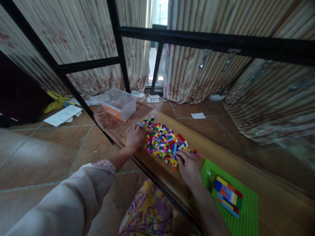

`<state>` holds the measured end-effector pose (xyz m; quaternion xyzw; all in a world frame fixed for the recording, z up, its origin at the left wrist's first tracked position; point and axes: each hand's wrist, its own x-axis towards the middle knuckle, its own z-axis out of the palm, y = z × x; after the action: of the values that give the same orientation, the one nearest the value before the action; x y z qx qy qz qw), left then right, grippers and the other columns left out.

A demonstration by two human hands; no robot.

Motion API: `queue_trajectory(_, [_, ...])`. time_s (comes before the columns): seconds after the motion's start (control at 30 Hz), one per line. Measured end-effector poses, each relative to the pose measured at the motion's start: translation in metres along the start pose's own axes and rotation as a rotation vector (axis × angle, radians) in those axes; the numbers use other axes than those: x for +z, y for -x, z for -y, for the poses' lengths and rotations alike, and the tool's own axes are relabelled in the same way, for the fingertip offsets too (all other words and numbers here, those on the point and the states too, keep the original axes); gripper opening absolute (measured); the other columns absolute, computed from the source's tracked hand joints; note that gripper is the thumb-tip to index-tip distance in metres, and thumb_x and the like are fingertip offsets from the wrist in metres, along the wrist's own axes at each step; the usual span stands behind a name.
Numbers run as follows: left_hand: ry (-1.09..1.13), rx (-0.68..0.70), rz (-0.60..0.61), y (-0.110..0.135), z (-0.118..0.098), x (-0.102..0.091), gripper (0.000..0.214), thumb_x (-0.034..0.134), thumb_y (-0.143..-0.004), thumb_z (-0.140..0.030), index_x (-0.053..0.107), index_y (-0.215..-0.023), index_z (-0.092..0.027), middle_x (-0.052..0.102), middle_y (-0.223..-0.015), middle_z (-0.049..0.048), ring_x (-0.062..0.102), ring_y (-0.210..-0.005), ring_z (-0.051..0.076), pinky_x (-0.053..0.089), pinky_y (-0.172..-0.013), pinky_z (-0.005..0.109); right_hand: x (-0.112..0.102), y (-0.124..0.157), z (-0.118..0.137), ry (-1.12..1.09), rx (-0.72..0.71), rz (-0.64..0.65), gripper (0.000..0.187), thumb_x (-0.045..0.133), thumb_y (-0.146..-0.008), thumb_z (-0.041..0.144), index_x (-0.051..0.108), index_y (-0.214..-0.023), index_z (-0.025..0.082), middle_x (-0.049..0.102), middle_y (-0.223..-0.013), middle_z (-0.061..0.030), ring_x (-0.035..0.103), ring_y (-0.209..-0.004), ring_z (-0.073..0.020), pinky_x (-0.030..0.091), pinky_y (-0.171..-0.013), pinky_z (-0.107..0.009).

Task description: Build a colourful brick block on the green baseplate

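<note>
A heap of small coloured toy bricks point(161, 141) lies spread on the wooden board. My left hand point(134, 136) rests palm down at the heap's left, fingers out on the surface. A blue brick point(140, 124) lies just beyond its fingertips. My right hand point(188, 164) reaches into the heap's right side, thumb and fingertips drawn together beside a long light-blue brick point(175, 148). What sits between those fingertips is too small to make out. To the right of my right forearm, a green baseplate point(248, 203) carries a block of multicoloured bricks point(227, 195).
A clear plastic box point(128, 106) with an orange label stands at the board's far left end. Black metal bars point(197, 37) cross above the board point(275, 193). Papers point(61, 115) lie on the tiled floor, and striped curtains point(197, 75) hang behind.
</note>
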<state>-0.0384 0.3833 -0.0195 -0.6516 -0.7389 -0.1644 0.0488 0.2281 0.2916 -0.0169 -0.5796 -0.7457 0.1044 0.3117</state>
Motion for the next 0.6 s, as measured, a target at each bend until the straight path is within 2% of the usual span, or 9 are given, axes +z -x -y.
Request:
queue_trajectory(0.13, [-0.016,0.010,-0.019,0.000,0.000,0.000,0.034,0.041,-0.088,-0.020,0.060,-0.116,-0.014,0.060,-0.118,0.0155,0.052,-0.109,0.032,0.040,-0.093,0.045,-0.011,0.017,-0.002,-0.010,0.013,-0.018,0.027,0.046,-0.092,0.029,0.070,-0.099,0.021,0.070,-0.107,-0.0081,0.061,-0.101,-0.0219,0.042,-0.094,-0.039])
queue_trajectory(0.23, [-0.017,0.017,-0.024,0.001,0.001,0.001,0.034,0.041,-0.089,-0.020,0.060,-0.116,-0.014,0.060,-0.118,0.0158,0.052,-0.108,0.033,0.040,-0.091,0.045,-0.019,0.018,-0.010,0.063,0.112,-0.066,0.028,0.045,-0.091,0.029,0.070,-0.099,0.019,0.071,-0.103,-0.0088,0.062,-0.096,-0.0220,0.043,-0.090,-0.038])
queue_trajectory(0.4, [-0.022,0.018,-0.024,0.000,0.002,0.003,0.032,0.041,-0.089,-0.020,0.061,-0.114,-0.015,0.060,-0.116,0.0160,0.051,-0.109,0.033,0.040,-0.091,0.044,-0.022,-0.005,-0.023,0.281,0.233,-0.080,0.028,0.047,-0.088,0.030,0.070,-0.100,0.018,0.070,-0.100,-0.0110,0.059,-0.093,-0.0244,0.041,-0.086,-0.039])
queue_trajectory(0.6, [-0.001,0.002,-0.005,0.000,0.001,0.000,0.034,0.041,-0.089,-0.020,0.060,-0.116,-0.014,0.059,-0.118,0.0163,0.051,-0.109,0.033,0.040,-0.091,0.046,-0.011,-0.026,-0.023,0.407,0.320,-0.069,0.024,0.053,-0.083,0.032,0.073,-0.093,0.022,0.067,-0.098,-0.0134,0.056,-0.096,-0.0292,0.038,-0.081,-0.042])
